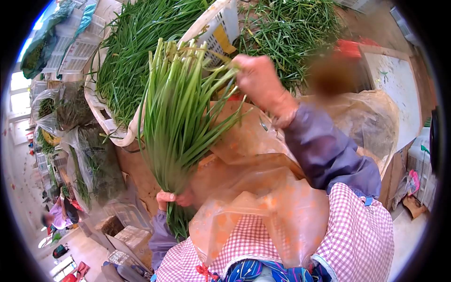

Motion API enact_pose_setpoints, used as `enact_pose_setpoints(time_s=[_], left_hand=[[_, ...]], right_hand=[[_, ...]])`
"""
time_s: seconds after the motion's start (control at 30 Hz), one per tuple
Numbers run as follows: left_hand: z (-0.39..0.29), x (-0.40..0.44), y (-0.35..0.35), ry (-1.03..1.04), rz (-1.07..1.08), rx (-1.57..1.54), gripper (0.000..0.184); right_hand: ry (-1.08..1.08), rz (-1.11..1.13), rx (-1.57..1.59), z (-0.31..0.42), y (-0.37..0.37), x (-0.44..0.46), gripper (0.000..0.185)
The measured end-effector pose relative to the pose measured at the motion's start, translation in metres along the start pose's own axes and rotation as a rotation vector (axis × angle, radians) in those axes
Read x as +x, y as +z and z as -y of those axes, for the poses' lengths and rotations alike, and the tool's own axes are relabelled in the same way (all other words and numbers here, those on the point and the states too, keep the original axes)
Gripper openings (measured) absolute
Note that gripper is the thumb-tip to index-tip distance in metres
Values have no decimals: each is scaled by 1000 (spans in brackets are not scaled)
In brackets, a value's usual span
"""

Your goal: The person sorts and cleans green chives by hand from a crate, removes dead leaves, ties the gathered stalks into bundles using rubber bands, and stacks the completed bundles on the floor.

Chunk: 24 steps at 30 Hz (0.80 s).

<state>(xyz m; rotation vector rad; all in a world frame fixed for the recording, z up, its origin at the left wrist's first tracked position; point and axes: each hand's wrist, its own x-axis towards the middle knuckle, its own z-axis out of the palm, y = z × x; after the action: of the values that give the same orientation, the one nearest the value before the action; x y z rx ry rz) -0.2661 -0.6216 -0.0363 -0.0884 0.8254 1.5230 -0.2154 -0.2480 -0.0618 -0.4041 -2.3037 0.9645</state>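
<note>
My left hand [174,198] is closed around the lower part of a big bunch of green chives [171,117]. The pale cut ends fan out at the top, and the leaf tips hang below my fist. At the upper right of the bunch, my right hand [263,82] is closed in a pinch on a few chive stalks that stick out sideways, one of them yellowish. Motion blurs its fingers a little. A clear plastic apron [263,207] spreads over my lap beneath the bunch.
Behind the bunch stands a white plastic basket [126,140] heaped with chives [136,56]. More loose chives [291,37] lie at the upper right. A white board [392,84] and plastic sheeting [366,122] are on the right. Bagged greens [96,160] and a distant person [63,214] are left.
</note>
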Motion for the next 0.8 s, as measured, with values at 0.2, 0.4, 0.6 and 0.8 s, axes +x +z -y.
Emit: enact_pose_setpoints(time_s=[0.2, 0.4, 0.6, 0.8], left_hand=[[-2, 0, -1, -2, -7, 22, 52], [-3, 0, 1, -9, -32, 41, 49], [-7, -6, 4, 10, -94, 154, 46], [-15, -8, 12, 28, -168, 281, 45]], right_hand=[[523, 202, -458, -120, -57, 2, 31], [312, 645, 706, -19, -18, 20, 42], [496, 518, 738, 0, 15, 12, 16], [740, -125, 481, -120, -5, 3, 27]])
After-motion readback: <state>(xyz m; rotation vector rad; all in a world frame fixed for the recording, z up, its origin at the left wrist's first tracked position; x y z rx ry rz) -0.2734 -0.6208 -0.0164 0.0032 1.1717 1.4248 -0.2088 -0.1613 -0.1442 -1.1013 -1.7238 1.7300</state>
